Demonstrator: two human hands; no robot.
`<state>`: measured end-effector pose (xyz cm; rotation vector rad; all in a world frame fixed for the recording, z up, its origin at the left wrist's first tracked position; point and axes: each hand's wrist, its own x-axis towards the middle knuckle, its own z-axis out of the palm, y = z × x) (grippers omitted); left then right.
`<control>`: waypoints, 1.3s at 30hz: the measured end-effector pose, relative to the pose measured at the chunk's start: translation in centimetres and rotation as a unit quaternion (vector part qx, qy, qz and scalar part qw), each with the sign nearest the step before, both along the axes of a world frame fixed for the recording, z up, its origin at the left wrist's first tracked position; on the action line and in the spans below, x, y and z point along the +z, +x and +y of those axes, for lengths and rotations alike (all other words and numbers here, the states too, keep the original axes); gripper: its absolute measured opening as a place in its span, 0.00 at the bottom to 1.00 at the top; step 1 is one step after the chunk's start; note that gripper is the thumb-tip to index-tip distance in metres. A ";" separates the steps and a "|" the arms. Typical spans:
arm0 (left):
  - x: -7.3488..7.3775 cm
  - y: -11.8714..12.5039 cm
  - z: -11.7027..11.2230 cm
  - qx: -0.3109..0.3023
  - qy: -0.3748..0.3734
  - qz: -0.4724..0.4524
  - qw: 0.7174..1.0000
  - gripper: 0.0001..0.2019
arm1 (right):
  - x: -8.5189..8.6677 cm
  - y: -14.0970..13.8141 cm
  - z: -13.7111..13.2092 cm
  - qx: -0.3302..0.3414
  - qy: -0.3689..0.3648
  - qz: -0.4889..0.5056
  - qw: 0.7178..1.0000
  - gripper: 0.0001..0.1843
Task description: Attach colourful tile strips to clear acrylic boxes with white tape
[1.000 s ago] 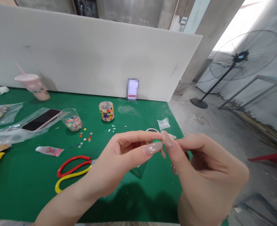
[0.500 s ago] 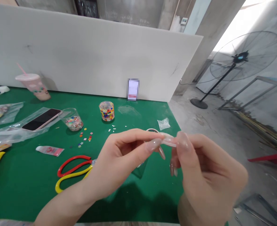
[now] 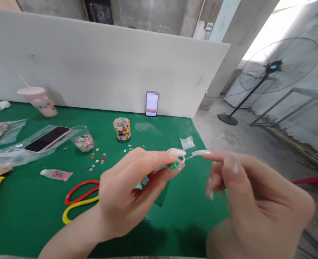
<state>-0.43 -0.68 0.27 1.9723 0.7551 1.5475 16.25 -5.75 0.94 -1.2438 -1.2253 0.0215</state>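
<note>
Green table [image 3: 31, 212] | mosaic cup [image 3: 122, 132] beyond left fingers [image 3: 150, 159] | scissors [image 3: 86, 196] partly hidden

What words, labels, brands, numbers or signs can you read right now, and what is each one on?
None can be read with certainty.
Tube: pink printed label, too small and blurred.
Upright phone: screen pixelated, unreadable.
Grey back wall: faint writing-like marks, illegible.
Fan: blue badge on the hub, too small to make out.
</note>
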 end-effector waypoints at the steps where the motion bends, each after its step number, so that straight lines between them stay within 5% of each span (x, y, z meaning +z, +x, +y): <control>1: -0.2 -0.1 0.0 0.000 0.034 0.006 0.999 0.23 | 0.0 0.2 0.0 0.021 -0.008 0.009 1.000 0.11; 7: -1.1 -0.3 -0.7 0.033 0.138 0.048 0.989 0.36 | -0.3 0.5 0.0 0.122 -0.021 0.074 0.990 0.18; 14: -0.9 0.1 -2.8 0.056 0.105 0.076 0.990 0.38 | -0.4 0.8 -0.3 0.182 -0.043 0.095 0.978 0.19; 20: -2.0 0.0 -1.8 0.083 0.177 0.084 0.977 0.26 | 0.5 0.9 0.1 0.197 -0.080 0.032 0.977 0.21; 25: -1.5 -0.5 0.4 0.032 0.291 0.156 0.944 0.09 | 0.8 -0.1 0.2 0.174 -0.061 0.099 0.978 0.23; 33: -0.3 0.0 0.8 -0.036 0.147 0.067 0.986 0.08 | 0.8 -0.9 0.0 0.164 -0.052 0.116 0.978 0.23; 39: -0.2 -0.3 0.8 -0.120 0.039 0.123 0.984 0.12 | 0.7 -0.8 0.1 0.179 -0.059 0.116 0.975 0.21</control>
